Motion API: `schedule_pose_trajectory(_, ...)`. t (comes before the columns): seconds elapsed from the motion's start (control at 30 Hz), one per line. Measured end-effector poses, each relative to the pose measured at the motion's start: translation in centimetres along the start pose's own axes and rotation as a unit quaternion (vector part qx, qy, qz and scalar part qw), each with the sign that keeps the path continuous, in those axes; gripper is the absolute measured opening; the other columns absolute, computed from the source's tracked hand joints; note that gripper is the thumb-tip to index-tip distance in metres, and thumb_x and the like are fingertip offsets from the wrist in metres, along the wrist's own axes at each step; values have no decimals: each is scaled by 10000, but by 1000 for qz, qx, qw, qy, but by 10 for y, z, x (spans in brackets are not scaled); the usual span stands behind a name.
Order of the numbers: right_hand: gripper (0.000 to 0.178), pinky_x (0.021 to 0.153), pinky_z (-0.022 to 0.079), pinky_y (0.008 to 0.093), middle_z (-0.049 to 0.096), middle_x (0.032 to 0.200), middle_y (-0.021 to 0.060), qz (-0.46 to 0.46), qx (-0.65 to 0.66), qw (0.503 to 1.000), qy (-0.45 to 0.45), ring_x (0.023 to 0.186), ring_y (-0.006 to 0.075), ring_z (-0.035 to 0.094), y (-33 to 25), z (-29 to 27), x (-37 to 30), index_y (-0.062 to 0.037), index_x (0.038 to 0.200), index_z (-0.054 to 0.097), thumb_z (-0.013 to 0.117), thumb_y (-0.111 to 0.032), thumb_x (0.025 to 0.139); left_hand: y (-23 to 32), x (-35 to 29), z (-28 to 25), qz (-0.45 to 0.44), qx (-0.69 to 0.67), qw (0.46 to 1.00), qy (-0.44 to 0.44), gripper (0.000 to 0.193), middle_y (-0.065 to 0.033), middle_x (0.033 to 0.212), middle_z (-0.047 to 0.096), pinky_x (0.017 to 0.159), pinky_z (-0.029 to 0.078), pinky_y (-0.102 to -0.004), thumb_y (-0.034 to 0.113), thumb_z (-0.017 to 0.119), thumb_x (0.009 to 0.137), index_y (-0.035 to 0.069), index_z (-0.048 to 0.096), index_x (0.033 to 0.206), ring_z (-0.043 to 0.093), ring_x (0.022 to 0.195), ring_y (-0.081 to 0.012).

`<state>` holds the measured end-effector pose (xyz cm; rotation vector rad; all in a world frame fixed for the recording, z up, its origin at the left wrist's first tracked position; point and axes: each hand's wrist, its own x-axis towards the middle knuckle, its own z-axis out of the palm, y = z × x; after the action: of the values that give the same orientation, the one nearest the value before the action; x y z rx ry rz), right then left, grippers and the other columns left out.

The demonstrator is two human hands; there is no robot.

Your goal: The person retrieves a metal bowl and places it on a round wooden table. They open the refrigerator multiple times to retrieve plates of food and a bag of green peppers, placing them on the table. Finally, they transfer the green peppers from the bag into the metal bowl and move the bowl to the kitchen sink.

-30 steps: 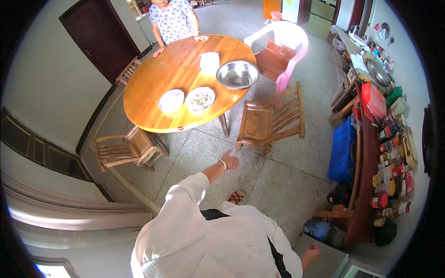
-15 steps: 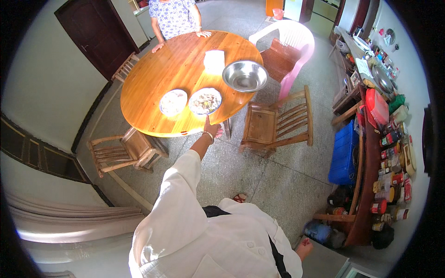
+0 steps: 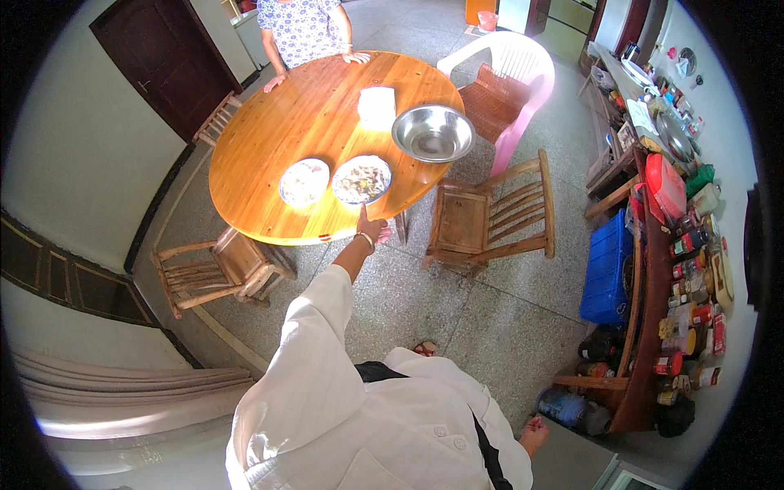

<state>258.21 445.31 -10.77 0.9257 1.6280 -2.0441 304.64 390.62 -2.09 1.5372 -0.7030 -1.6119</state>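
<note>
My left hand (image 3: 373, 228) reaches out to the near edge of a round wooden table (image 3: 286, 114). Its index finger is stretched toward a patterned plate of food (image 3: 362, 179), and I see nothing held in it. The fingertip is close to the plate's rim; whether they touch I cannot tell. Just left of that plate stands a second plate of food (image 3: 304, 182), paler in colour. Low at the right, my right hand (image 3: 535, 436) hangs by my side with curled fingers. What it holds, if anything, is hidden.
On the table are a metal basin (image 3: 434, 135) and a white stack (image 3: 376, 108). Another person (image 3: 302, 33) rests both hands on the far edge. Wooden chairs (image 3: 463, 216) and a pink-white plastic chair (image 3: 523, 69) surround it. A shelf (image 3: 645, 343) with jars and a blue crate (image 3: 606, 269) line the right wall.
</note>
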Motion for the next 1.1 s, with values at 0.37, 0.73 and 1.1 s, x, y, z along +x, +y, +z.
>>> schedule_pose_trajectory(0.37, 252, 544, 489, 302, 500, 772, 152, -14, 11, 1000, -5, 605, 228, 509, 24, -46, 87, 108, 954, 442, 357, -91, 825, -3, 12, 3, -16, -42, 999, -24, 800, -172, 984, 560, 575, 502, -384, 117, 482, 846, 357, -111, 1326, 596, 731, -265)
schedule_pose_trajectory(0.73, 177, 536, 500, 304, 506, 679, 124, 32, 50, 998, -22, 565, 233, 506, 39, -66, 98, 35, 752, 471, 396, -117, 801, 13, 3, 16, 42, -2, 999, 14, 862, -155, 948, 567, 566, 499, -385, 39, 516, 789, 332, -78, 1340, 596, 698, -259)
schedule_pose_trajectory(1.1, 146, 547, 477, 279, 472, 637, 100, -157, -187, 966, -80, 563, 192, 477, 43, -60, 63, 16, 689, 470, 438, -85, 791, 4, 24, 3, -31, -46, 997, -48, 514, -161, 996, 560, 571, 492, -360, 381, 380, 890, 182, 216, 1335, 588, 756, -274)
